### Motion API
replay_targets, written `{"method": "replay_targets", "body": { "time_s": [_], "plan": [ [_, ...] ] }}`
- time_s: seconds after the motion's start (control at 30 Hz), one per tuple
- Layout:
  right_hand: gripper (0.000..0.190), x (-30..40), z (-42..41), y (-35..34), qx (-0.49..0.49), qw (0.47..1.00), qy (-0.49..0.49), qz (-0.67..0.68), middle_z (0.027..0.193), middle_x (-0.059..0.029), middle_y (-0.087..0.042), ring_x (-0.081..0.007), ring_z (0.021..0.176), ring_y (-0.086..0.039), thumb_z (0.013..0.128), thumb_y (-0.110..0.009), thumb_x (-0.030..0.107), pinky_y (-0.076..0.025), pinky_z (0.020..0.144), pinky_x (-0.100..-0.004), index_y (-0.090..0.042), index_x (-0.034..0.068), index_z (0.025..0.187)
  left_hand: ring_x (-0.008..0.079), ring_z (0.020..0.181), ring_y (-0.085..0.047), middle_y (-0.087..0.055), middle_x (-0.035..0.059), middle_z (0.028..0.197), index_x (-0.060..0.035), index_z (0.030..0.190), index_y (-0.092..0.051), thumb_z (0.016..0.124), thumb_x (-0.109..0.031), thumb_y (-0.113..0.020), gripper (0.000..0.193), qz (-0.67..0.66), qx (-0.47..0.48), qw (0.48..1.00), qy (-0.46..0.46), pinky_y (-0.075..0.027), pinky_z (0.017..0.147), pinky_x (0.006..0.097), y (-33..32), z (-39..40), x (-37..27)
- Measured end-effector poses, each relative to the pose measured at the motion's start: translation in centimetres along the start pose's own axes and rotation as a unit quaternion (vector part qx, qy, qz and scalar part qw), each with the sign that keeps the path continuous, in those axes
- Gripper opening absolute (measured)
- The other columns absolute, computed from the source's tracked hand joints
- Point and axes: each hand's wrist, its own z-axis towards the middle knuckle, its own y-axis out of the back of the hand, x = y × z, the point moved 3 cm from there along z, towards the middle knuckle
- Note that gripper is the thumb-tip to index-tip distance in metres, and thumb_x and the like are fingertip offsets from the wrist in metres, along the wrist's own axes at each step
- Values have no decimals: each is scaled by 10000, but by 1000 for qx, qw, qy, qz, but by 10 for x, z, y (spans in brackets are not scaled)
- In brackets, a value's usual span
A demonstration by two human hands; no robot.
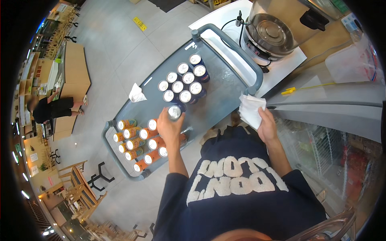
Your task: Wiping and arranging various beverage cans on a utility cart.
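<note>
My left hand (169, 126) grips a dark blue drink can (174, 112) by its upper part, over the middle of a grey service cart (220, 111). Just beyond it, several upright dark blue cans (188, 78) form a close group. Under and beside my left forearm are orange cans (151, 157), partly hidden by the arm. Yellow-orange cans (133, 132) with a printed pattern line the cart's left end. In my right hand (267, 124), off the cart's near right corner, is a folded white cloth or paper wipe (252, 111).
A crumpled white tissue (137, 93) lies on the cart's far edge. Right of the cart, a clear-walled dispenser (270, 33) stands on a white table (297, 58). A glass-door fridge (325, 144) is close on my right. A person (51, 109) stands by a wooden counter (75, 64), far left.
</note>
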Motion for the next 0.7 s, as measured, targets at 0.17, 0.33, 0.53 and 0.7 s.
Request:
{"method": "replay_targets", "body": {
  "time_s": [0.17, 0.33, 0.53, 0.7],
  "plan": [
    [459, 1, 15, -22, 11, 999, -30, 25, 1444, -196, -572, -268, 1304, -598, 1111, -425, 184, -470, 1112, -398, -432, -86, 1482, 344, 1117, -685, -684, 171, 1218, 0, 1278, -632, 860, -327, -830, 566, -392, 29, 908, 144, -523, 1022, 465, 41, -10, -10],
    [444, 8, 35, -82, 90, 995, -38, -20, 1437, -168, -583, -232, 1300, -590, 1110, -421, 168, -453, 1114, -363, -452, -71, 1483, 329, 1029, -683, -691, 166, 1072, -51, 1225, -597, 934, -777, -505, 787, -824, -32, 469, 316, -518, 1026, 571, 13, -13, -34],
    [341, -17, 62, -185, 253, 912, 71, -317, 1277, -130, -677, -233, 1124, -651, 1086, -454, 127, -486, 1012, -345, -578, 14, 1383, 320, 1116, -666, -630, 162, 1332, -68, 1454, -480, 942, -836, -366, 929, -843, 145, 401, 328, -544, 980, 508, 9, -25, -43],
    [458, -64, 39, -221, 350, 648, 369, -567, 1495, -251, -479, -422, 1469, -369, 944, -554, 68, -271, 1213, -569, -558, 6, 1397, 387, 1417, -461, -466, 178, 1551, -40, 1565, -342, 942, -856, -280, 1029, -776, 86, 512, 358, -449, 1126, 493, 12, -31, -40]
  ]
}}
